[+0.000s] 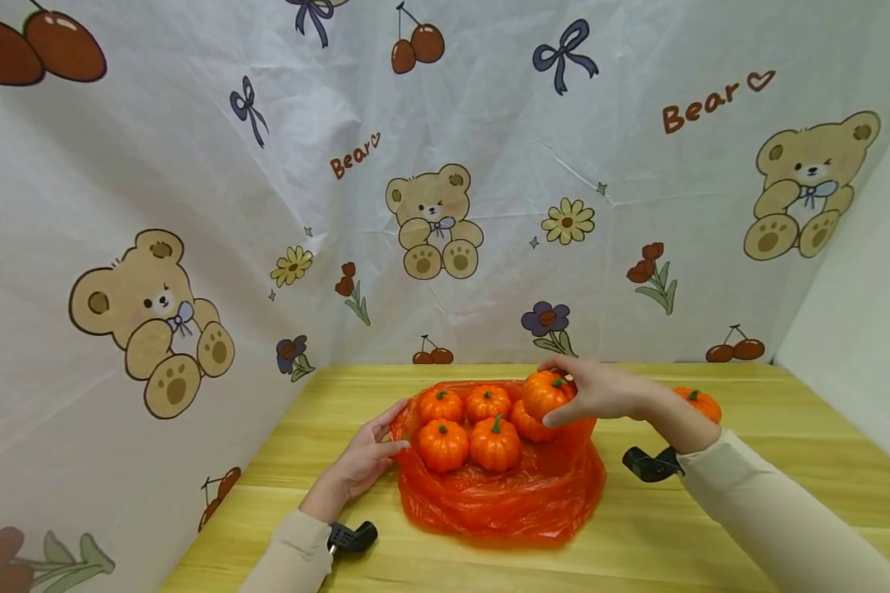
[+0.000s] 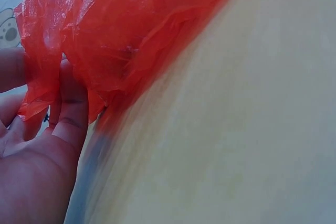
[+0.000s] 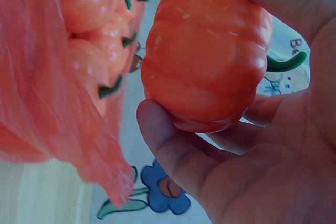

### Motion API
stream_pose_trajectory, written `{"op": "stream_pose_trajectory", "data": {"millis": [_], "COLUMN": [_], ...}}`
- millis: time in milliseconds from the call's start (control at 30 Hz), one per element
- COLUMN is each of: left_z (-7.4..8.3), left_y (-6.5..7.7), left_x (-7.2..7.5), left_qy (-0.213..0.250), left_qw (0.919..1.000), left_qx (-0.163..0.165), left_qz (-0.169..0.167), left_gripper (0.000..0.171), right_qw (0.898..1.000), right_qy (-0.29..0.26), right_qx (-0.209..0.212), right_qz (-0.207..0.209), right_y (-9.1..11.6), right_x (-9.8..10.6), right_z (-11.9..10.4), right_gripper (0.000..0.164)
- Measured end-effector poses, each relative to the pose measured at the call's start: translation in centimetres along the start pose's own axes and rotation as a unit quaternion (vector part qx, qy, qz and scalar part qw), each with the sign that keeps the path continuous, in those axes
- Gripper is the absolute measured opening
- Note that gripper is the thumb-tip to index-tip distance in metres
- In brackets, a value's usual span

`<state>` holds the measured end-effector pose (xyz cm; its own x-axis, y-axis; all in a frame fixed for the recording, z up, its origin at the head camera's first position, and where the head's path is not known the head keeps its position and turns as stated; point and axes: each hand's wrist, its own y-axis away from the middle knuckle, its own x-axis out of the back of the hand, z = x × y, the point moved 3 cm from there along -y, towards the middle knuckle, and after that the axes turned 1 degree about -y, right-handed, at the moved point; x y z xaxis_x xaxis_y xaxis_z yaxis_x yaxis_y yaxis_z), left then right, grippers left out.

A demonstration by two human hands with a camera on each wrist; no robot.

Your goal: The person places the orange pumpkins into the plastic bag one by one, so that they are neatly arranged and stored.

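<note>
A thin red plastic bag (image 1: 489, 515) sits on the table with its mouth spread, several small orange toy pumpkins (image 1: 494, 443) with green stems inside it. My left hand (image 1: 363, 457) holds the bag's left edge, its plastic pinched between thumb and fingers in the left wrist view (image 2: 42, 87). Over the bag's right side, my right hand (image 1: 601, 391) grips one orange pumpkin (image 3: 207, 51) by its sides, the stem pointing toward the palm. That pumpkin overlaps another one in the bag in the head view.
Another orange pumpkin (image 1: 700, 403) lies on the wooden table (image 1: 779, 469) to the right, partly behind my right forearm. A white cloth (image 1: 489, 107) printed with bears and flowers hangs behind and to the left. Black camera mounts (image 1: 352, 537) sit at both wrists.
</note>
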<state>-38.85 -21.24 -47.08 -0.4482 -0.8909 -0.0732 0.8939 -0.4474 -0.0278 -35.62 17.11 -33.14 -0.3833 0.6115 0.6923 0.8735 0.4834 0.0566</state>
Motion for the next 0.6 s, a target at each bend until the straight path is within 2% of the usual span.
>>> {"op": "stream_pose_trajectory", "data": {"millis": [167,333,600], "left_z": [0.0,0.1,0.2], "left_y": [0.0,-0.1,0.0], "left_x": [-0.1,-0.2,-0.1], "left_qy": [0.003,0.004,0.004], "left_qw": [1.0,1.0,1.0], "left_qx": [0.001,-0.002,0.0], "left_qz": [-0.001,-0.001,-0.001], "left_gripper": [0.085,0.083,0.084], "right_qw": [1.0,1.0,1.0], "right_qy": [-0.006,0.004,0.022], "right_qx": [0.006,-0.006,-0.004], "right_qz": [-0.002,0.011,0.012], "right_y": [-0.9,-1.2,-1.4], "right_x": [-1.4,-2.6,-3.9], "right_z": [0.3,0.8,1.4], "right_gripper": [0.076,0.08,0.076]}}
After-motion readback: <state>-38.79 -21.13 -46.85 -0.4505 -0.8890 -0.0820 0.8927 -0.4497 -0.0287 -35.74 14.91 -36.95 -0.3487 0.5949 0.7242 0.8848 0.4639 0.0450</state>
